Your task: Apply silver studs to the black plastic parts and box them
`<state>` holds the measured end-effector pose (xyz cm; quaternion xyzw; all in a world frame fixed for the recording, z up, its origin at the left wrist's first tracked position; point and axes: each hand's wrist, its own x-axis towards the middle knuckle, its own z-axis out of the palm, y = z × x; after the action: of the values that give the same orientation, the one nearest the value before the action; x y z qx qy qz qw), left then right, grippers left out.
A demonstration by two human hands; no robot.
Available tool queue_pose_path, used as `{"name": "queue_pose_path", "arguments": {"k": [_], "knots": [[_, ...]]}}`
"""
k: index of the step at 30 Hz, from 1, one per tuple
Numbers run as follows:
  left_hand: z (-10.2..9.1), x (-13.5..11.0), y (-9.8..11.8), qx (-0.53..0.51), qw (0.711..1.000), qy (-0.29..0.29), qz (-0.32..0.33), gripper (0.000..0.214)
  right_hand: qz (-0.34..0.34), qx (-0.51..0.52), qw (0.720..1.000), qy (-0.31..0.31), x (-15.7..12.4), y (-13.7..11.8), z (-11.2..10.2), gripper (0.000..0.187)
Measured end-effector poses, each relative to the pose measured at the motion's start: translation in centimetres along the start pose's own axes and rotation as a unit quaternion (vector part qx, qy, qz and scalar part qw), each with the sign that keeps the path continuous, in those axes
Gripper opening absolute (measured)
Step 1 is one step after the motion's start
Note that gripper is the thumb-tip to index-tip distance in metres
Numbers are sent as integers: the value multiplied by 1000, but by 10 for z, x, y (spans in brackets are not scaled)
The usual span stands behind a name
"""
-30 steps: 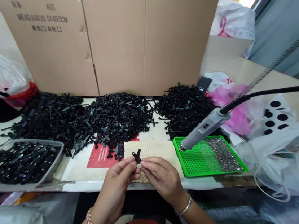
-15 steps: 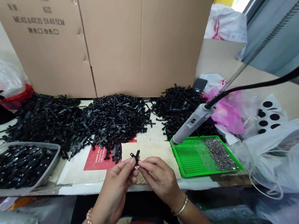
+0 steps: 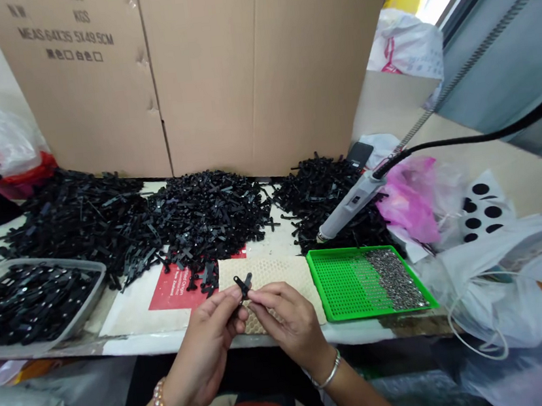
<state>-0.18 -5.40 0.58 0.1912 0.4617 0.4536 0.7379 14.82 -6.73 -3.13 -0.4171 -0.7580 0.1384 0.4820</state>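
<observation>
A big cardboard box (image 3: 235,69) stands behind heaps of black plastic pieces (image 3: 207,211). A green tray (image 3: 345,283) lies beside a bumpy mat (image 3: 282,271). Over that mat, our left hand (image 3: 205,349) and right hand (image 3: 290,319) pinch one small black piece (image 3: 243,283) together, fingertips closed tight on it.

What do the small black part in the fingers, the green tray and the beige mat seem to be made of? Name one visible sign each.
Black part, pinched by left hand and right hand: likely moulded plastic, matte with slight sheen.
Green tray: plastic, with uniform bright colour and a moulded grid.
Beige mat: perhaps soft rubber or silicone, with a dull honeycomb texture; uncertain.
</observation>
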Motion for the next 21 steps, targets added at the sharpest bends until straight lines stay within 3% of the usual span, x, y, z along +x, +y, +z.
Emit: {"name": "queue_pose_path", "arguments": {"k": [10,14,17,19,21], "knots": [[-3,7,-8,76,996,13,35,33,29,-23,999,-30,-6,1,7,26],[-11,22,-3,110,992,34,60,36,53,39,995,-79,10,8,-3,29],[-19,31,12,136,983,62,105,41,112,37,988,-102,45,35,-13,30],[-26,34,21,149,979,73,117,44,155,-72,976,-132,72,62,-14,29],[-32,34,26,161,978,72,111,44,199,-185,944,-188,95,90,-8,30]]}}
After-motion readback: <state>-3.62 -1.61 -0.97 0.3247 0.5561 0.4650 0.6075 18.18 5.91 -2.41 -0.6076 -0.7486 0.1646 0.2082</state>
